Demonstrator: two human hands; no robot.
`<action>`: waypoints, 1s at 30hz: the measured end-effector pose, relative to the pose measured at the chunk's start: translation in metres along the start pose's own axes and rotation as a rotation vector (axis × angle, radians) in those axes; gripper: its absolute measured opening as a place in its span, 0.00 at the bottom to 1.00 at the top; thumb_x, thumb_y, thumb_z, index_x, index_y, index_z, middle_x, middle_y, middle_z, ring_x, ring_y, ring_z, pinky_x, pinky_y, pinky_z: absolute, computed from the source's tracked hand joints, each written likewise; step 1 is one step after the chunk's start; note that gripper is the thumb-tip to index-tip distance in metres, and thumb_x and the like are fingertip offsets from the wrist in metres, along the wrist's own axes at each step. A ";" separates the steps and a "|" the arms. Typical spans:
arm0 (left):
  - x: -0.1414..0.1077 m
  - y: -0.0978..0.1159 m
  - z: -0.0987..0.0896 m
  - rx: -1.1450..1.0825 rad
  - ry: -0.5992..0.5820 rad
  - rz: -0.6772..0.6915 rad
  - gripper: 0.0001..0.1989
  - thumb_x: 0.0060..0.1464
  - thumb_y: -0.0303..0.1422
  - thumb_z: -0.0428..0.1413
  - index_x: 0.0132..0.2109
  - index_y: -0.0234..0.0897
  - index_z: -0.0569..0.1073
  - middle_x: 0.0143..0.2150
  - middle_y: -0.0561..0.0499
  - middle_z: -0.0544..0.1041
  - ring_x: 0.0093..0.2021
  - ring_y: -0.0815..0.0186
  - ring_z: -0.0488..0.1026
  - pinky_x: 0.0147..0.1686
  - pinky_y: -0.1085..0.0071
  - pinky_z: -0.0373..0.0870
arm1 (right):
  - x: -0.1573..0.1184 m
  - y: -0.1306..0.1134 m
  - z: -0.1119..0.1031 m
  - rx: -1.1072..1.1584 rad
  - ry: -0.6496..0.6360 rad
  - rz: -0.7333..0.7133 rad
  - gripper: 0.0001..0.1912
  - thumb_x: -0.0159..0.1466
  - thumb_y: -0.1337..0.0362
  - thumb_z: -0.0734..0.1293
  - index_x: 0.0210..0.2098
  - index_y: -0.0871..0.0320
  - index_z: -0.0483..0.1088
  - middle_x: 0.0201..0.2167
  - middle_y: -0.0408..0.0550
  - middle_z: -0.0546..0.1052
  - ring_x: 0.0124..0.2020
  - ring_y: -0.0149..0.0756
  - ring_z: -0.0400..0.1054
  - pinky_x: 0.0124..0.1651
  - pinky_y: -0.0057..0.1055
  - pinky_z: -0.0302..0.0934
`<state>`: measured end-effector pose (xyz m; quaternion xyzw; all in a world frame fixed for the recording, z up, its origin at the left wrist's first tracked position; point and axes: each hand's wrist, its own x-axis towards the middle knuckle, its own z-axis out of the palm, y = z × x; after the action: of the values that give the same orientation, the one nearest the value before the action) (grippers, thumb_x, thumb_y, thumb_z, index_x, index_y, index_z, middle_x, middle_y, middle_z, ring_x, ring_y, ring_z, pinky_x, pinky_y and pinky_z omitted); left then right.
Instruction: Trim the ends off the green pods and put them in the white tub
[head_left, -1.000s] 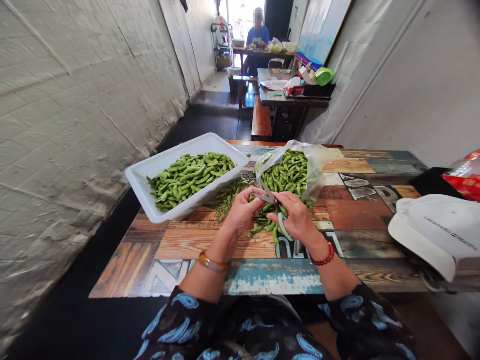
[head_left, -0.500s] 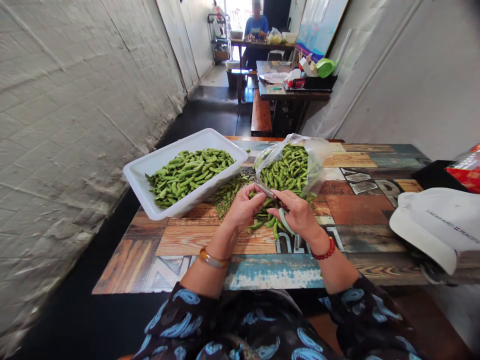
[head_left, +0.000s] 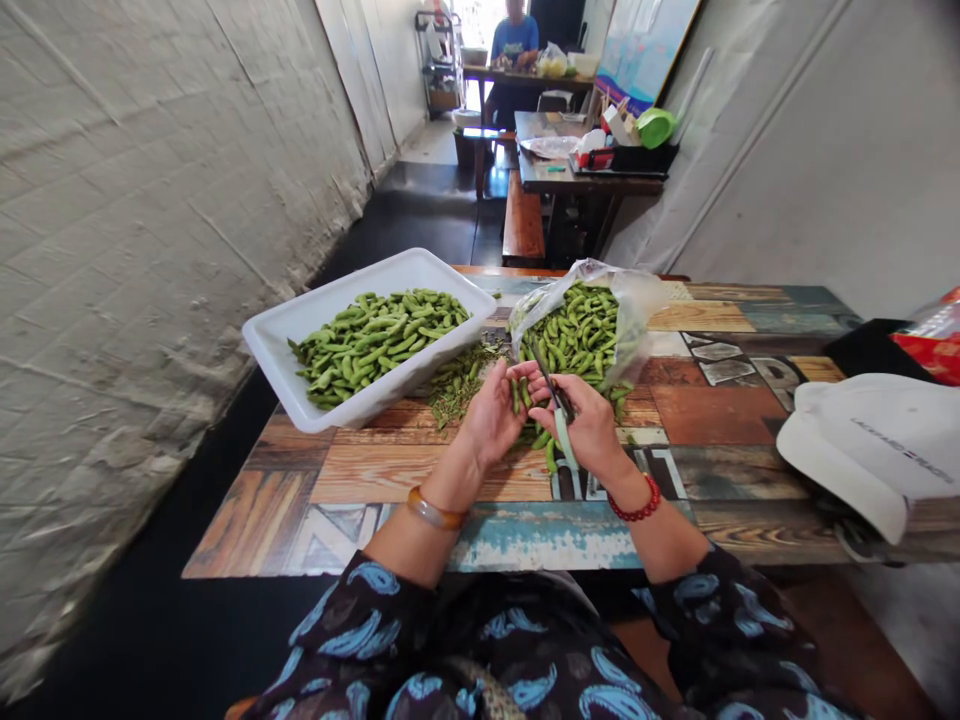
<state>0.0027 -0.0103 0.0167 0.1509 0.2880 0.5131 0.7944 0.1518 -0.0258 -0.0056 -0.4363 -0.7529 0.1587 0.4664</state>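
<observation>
My left hand (head_left: 493,412) is turned palm up with its fingers curled around a few green edamame pods (head_left: 520,393). Scissors with pale green handles (head_left: 564,440) are gripped in my right hand (head_left: 591,428), their blades pointing up and away, just beside those pods. Behind both hands, a clear plastic bag (head_left: 637,305) lies on its side, with many pods (head_left: 574,330) filling it and spilling from its mouth. To the left, a white plastic tub (head_left: 274,340) holds a heap of pods (head_left: 382,340). Between tub and bag lies a pile of small trimmings (head_left: 454,390).
The table (head_left: 435,473) has a patchwork wood pattern. A white cap (head_left: 874,440) rests at its right side, near a black and red item (head_left: 930,345). Farther back are a bench (head_left: 523,220), another table (head_left: 532,180) with clutter, and a seated person (head_left: 514,40).
My left hand has opened from a pinch into a cupped palm showing pods. The scissors have swung from pointing left to pointing more upward, away from the left fingertips.
</observation>
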 end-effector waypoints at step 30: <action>0.000 -0.003 -0.006 0.509 -0.082 0.137 0.20 0.39 0.39 0.71 0.31 0.32 0.71 0.22 0.58 0.68 0.19 0.78 0.61 0.18 0.80 0.50 | 0.007 0.006 -0.007 0.492 0.073 0.413 0.17 0.55 0.59 0.73 0.43 0.55 0.71 0.33 0.41 0.74 0.27 0.26 0.66 0.30 0.25 0.65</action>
<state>0.0013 -0.0114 0.0108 0.3856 0.3646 0.4701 0.7052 0.1600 -0.0176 -0.0019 -0.4595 -0.5704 0.4114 0.5424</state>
